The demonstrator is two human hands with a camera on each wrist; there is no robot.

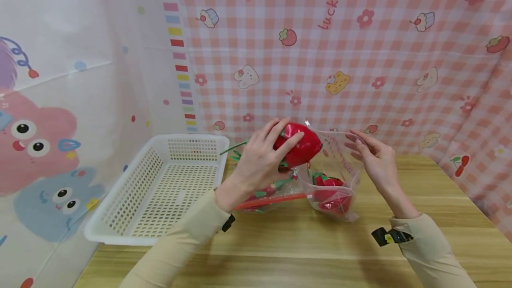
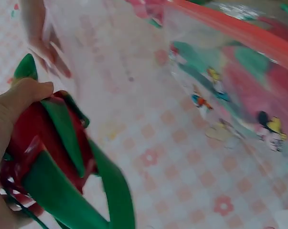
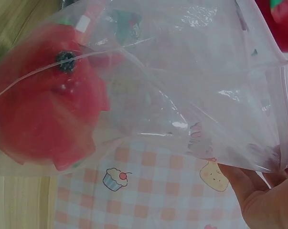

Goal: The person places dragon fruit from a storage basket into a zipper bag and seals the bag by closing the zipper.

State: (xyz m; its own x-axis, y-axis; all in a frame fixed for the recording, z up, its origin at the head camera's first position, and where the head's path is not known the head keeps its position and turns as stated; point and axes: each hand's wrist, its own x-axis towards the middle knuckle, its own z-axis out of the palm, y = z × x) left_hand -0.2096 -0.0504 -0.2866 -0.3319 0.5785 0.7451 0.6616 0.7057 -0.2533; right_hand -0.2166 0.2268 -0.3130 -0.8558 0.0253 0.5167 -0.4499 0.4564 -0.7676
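In the head view my left hand (image 1: 256, 160) grips a glossy red artificial fruit (image 1: 303, 148) with green leaf-like scales, tilted beside the mouth of a clear pinkish plastic bag (image 1: 340, 150). The left wrist view shows the fruit's green leaves (image 2: 67, 191) and the thumb across it. My right hand (image 1: 378, 163) pinches the bag's upper right rim, and the mouth gapes. Inside, at the bottom of the bag, lies another red fruit (image 3: 48, 105) with a dark round tip. Part of the held fruit is hidden by my left fingers.
A white perforated basket (image 1: 227, 159) stands at the left of the wooden table (image 1: 288, 246). Behind my left hand lies a second clear bag (image 2: 191, 52) with a red-orange zip strip, holding red and green things. A checked cloth (image 1: 304, 70) hangs behind the table.
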